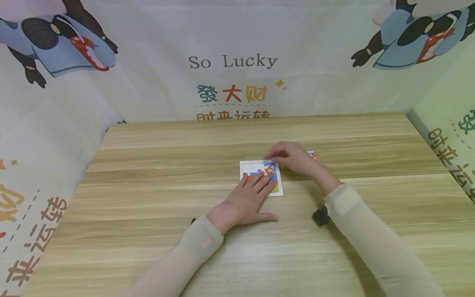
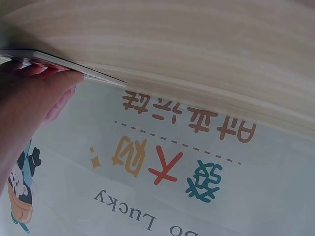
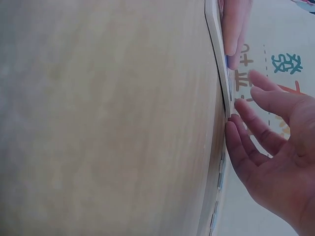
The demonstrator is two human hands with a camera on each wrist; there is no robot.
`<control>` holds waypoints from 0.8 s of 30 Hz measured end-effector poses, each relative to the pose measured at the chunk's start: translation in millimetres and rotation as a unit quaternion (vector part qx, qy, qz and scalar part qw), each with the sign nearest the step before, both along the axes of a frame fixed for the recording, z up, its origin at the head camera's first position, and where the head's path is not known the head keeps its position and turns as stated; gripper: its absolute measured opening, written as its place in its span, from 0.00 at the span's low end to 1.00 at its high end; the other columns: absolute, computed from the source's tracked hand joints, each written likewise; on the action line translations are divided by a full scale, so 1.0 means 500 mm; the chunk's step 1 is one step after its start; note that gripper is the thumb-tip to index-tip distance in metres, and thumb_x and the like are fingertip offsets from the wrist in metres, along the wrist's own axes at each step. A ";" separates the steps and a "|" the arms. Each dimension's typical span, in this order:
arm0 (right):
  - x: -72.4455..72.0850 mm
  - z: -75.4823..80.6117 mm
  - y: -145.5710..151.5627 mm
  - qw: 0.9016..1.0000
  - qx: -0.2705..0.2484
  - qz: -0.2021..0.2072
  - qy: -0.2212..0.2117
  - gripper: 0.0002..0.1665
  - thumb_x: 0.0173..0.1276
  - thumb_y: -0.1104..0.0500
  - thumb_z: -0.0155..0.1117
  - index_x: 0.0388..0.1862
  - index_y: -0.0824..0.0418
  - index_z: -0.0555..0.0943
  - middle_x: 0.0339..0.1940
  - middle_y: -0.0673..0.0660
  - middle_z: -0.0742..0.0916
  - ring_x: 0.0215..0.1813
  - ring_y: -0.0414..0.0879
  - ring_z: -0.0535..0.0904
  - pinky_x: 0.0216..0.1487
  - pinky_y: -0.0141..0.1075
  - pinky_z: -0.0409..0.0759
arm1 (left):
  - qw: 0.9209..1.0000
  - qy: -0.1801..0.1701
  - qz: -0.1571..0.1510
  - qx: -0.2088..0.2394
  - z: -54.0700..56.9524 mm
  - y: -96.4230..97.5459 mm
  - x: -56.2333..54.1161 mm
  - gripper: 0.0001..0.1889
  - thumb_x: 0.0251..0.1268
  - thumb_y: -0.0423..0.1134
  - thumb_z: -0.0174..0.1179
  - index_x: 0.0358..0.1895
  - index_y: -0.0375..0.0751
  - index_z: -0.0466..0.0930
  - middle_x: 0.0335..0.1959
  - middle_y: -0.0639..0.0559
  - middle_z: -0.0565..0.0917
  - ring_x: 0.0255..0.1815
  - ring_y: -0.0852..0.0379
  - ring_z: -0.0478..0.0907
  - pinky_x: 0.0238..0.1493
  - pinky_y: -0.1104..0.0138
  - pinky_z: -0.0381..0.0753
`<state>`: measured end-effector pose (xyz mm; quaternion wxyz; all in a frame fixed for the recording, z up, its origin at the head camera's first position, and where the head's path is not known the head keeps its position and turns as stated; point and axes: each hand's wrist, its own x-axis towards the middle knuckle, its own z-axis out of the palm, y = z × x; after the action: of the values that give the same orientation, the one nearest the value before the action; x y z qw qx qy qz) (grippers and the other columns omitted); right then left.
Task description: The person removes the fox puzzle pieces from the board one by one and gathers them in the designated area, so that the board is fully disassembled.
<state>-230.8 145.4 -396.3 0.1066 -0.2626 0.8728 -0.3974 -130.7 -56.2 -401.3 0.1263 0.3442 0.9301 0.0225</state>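
A small puzzle board (image 1: 280,190) with a white frame and a colourful animal picture lies flat on the table. Across its lower part the left hand (image 1: 246,200) rests with spread, straight fingers, covering much of the picture. In the left wrist view, fingers (image 2: 59,81) of that hand lie on the board. At the board's far right corner is the right hand (image 1: 293,159), its fingers loosely bent. The right wrist view shows this hand (image 3: 275,157) with fingertips at the board's edge, thumb apart, and nothing held between them.
Beyond the right hand, a partly hidden blue and orange piece (image 1: 312,154) lies on the wooden table (image 1: 167,165). Thin flat pieces (image 3: 221,172) also show along the tabletop in the right wrist view. A dark object (image 1: 320,216) is by the right sleeve. Printed cloth (image 1: 148,62) hangs behind.
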 end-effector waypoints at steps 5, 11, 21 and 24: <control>-0.002 0.000 -0.001 0.999 0.025 0.028 0.003 0.13 0.73 0.66 0.58 0.48 0.59 0.88 0.55 0.61 0.85 0.61 0.56 0.78 0.64 0.52 0.75 | 1.000 0.002 -0.003 0.004 -0.002 -0.001 0.000 0.50 0.65 0.73 0.50 0.82 0.48 0.45 0.84 0.52 0.46 0.85 0.48 0.41 0.82 0.46 0.45; -0.004 -0.001 -0.004 0.997 0.056 0.044 0.020 0.15 0.72 0.70 0.57 0.46 0.59 0.89 0.56 0.63 0.82 0.62 0.59 0.76 0.65 0.54 0.74 | 1.000 0.009 -0.006 0.004 -0.004 -0.001 0.001 0.50 0.65 0.72 0.50 0.82 0.48 0.45 0.84 0.51 0.46 0.84 0.48 0.42 0.81 0.45 0.46; -0.003 0.004 -0.013 0.994 0.092 0.048 0.044 0.16 0.73 0.71 0.55 0.45 0.58 0.88 0.54 0.62 0.81 0.60 0.59 0.75 0.64 0.54 0.73 | 1.000 0.014 -0.005 0.000 -0.008 -0.002 0.003 0.50 0.66 0.72 0.49 0.82 0.48 0.44 0.84 0.52 0.45 0.85 0.48 0.41 0.82 0.46 0.45; -0.004 0.004 -0.015 0.993 0.097 0.046 0.045 0.18 0.71 0.73 0.53 0.43 0.58 0.88 0.53 0.62 0.81 0.58 0.58 0.75 0.62 0.53 0.74 | 1.000 0.015 -0.008 0.003 -0.008 -0.002 0.003 0.50 0.66 0.72 0.49 0.82 0.47 0.44 0.84 0.51 0.45 0.84 0.48 0.41 0.81 0.45 0.46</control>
<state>-233.0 137.9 -394.3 0.1108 -0.3087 0.8979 -0.2937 -129.3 -57.2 -405.2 0.1117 0.3526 0.9289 0.0196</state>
